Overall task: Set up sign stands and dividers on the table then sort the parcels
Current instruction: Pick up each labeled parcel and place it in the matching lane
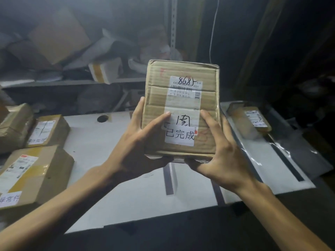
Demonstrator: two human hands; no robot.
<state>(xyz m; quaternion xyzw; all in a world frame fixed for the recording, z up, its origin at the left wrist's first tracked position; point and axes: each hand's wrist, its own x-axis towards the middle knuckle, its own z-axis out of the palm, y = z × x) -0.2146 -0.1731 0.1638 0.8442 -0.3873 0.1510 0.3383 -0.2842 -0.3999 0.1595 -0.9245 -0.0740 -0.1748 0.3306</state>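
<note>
Held upright above the table [90,142] between left hand [137,142] and right hand [223,151]: brown cardboard parcel [181,98], taped, shipping label scrawled 868, white sticker [179,136] reading 已完成 near its lower edge. Lying flat at the table's left: three labelled parcels [49,131]. At the right: one small parcel [253,120] behind clear plastic.

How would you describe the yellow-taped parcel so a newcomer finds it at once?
Start at the white table and go to its left edge, where three brown cardboard parcels cluster. Take the nearest parcel, lower left of the view. Only it has a broad yellow tape band across its top; the two parcels behind show none.
</note>
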